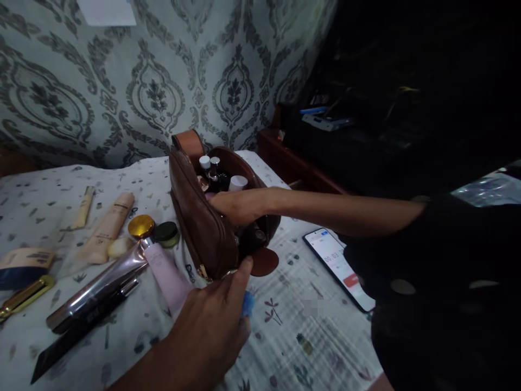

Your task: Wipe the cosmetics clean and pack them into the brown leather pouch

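Printed cloth (277, 358) is under both hands. L hand (211, 320) has fingertip at near end of brown bag (199, 217), blue bit (247, 305) by thumb, grip unclear; phone (331, 260) to its R. R hand (237, 207) is in bag w/ fingers hidden, can't tell if grasping.

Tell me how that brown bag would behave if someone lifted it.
The brown bag probably feels heavy, with capped containers inside. It looks leathery and stands upright, so may flex little. Tilted, it might spill, since it gapes open.

The bag (199, 217) is brown, the printed sheet (274, 353) white.
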Demonstrator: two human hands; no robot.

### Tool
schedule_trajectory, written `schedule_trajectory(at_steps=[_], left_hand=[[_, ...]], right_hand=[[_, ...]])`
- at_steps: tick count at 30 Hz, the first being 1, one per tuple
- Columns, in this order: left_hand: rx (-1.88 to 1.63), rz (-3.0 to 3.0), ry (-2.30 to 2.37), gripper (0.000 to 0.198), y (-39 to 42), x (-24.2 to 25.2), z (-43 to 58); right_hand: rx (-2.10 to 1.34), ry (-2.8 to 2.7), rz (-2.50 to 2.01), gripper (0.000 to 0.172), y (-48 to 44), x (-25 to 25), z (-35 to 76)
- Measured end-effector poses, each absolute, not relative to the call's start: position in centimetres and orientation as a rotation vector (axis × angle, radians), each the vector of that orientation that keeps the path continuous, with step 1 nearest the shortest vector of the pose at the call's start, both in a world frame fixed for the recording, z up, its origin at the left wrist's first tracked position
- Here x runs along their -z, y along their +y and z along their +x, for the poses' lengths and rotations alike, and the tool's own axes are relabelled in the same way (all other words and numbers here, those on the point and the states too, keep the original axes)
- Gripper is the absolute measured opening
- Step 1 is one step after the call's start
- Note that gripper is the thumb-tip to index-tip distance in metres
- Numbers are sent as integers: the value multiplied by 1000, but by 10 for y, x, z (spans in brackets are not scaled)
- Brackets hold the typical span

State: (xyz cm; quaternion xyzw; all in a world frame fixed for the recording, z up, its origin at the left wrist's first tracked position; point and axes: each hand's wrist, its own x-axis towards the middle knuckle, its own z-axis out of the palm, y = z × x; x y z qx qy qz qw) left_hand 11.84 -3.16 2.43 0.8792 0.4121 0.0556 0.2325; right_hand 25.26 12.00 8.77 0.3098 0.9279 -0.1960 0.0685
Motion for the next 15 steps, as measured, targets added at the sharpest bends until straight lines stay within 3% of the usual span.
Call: schedule_trajectory(at_steps=[6,15], left_hand=[[-153,2424,1154,76,-31,-21,117],[-195,2443,1145,75,-30,-17,114]], right_hand=[[610,2702,927,18,113,-104,246],[40,2878,829,9,83,-112,285]])
